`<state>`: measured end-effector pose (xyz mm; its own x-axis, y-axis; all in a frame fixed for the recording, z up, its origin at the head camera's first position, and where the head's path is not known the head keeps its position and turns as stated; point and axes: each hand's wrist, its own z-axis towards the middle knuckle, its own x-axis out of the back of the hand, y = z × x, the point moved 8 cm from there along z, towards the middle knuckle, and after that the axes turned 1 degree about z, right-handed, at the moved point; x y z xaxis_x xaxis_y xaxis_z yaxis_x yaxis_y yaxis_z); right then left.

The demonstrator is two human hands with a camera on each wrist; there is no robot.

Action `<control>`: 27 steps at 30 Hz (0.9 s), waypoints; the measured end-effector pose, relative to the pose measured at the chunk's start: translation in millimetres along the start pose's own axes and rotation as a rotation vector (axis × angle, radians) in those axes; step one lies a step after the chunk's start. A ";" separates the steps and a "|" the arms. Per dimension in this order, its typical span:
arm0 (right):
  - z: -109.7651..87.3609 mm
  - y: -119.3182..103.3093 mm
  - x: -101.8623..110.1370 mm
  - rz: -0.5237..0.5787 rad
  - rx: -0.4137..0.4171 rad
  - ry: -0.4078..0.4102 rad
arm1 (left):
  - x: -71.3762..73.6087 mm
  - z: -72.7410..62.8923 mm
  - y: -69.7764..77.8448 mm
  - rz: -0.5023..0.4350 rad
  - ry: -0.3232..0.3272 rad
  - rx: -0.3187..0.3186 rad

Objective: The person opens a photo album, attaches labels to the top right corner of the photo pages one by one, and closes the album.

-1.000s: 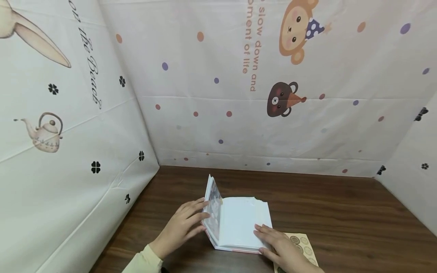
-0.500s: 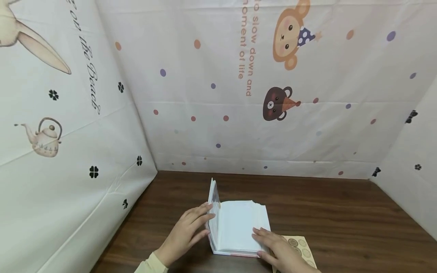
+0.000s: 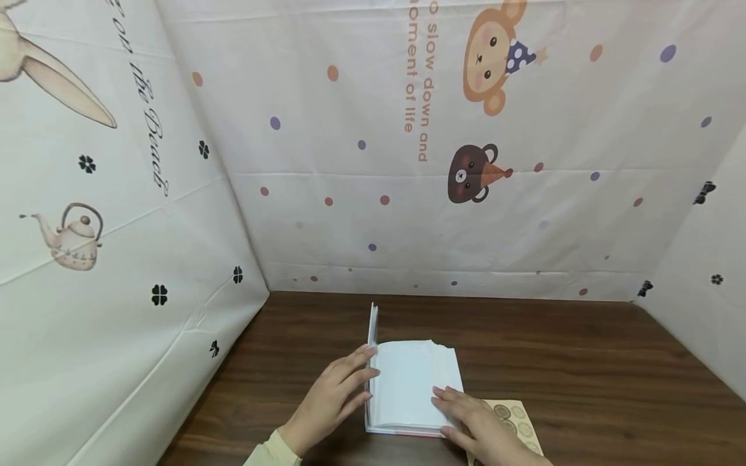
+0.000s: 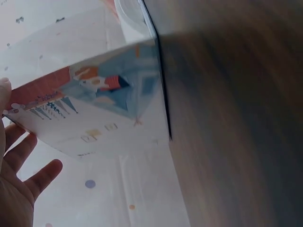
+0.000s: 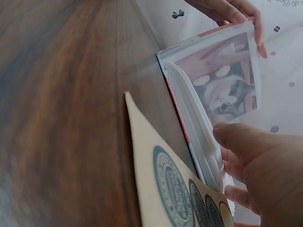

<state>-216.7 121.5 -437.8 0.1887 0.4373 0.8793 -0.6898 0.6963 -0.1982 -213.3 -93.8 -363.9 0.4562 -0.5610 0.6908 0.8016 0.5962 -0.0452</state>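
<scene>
A small photo album (image 3: 410, 388) lies on the table with its front cover standing nearly upright. My left hand (image 3: 332, 395) holds that cover by its edge, some fingers reaching over to the inner side. The cover's outside (image 4: 94, 104) carries a printed drawing in red and blue; a cat picture (image 5: 227, 90) shows on its inside. My right hand (image 3: 480, 424) rests with fairly straight fingers on the right side of the white page, the thumb at the near edge. Partly under this hand is a tan sheet (image 3: 527, 430) with round dark patterns.
The dark wooden table (image 3: 594, 375) extends to both sides of the album. A white printed cloth (image 3: 326, 226) hangs behind it, with further cloth walls at left (image 3: 128, 336) and right (image 3: 705, 310).
My left hand has moved right, swinging the cover from a leftward lean to nearly upright, so the head view sees it edge-on. My right hand has stayed on the page.
</scene>
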 end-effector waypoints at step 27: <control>2.8 1.9 3.7 0.023 -0.042 0.027 | -66.9 27.9 45.3 0.085 -0.201 -0.064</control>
<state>-219.3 122.9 -433.7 0.1923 0.4680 0.8626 -0.6642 0.7091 -0.2366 -218.3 -13.2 -392.0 0.4421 -0.3810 0.8120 0.7893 0.5952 -0.1505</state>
